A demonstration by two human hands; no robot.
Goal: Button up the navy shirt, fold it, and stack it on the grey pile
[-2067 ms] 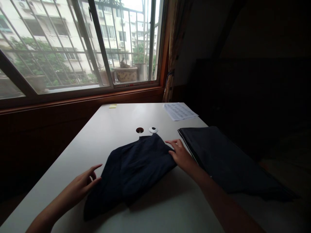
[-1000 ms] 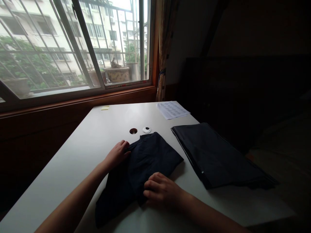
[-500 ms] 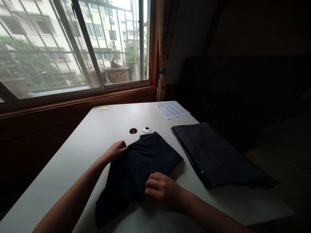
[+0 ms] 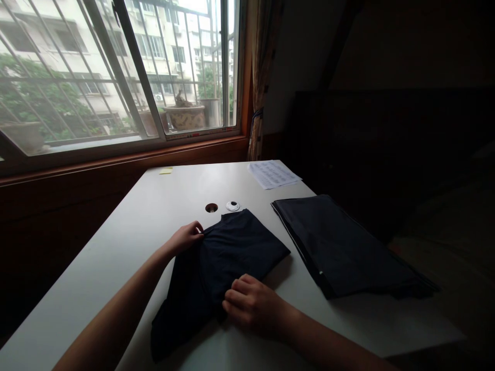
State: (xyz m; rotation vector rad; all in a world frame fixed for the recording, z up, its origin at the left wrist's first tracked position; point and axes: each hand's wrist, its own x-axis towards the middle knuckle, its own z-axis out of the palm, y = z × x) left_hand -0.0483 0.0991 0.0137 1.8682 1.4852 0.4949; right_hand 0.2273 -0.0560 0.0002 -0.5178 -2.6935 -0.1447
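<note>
A dark navy garment, seemingly a T-shirt (image 4: 235, 242), lies partly folded and creased on the white table (image 4: 116, 247). At its upper left edge, my left hand (image 4: 188, 236) pinches the fabric between thumb and fingers. Lower down, my right hand (image 4: 253, 304) is closed on the near right edge of the same cloth, its fingertips hidden behind the curled knuckles. To the right of the garment lies a flat stack of dark folded cloth (image 4: 344, 247), apart from both hands.
Printed sheets (image 4: 274, 174) lie at the table's far right corner, and yellow sticky notes (image 4: 166, 170) at the far left. A round cable hole (image 4: 211, 208) and its white cap (image 4: 232, 206) sit just beyond the garment. A barred window (image 4: 127, 72) rises behind.
My right hand has shifted slightly left along the garment's near edge. My left hand keeps its pinch in nearly the same spot.
</note>
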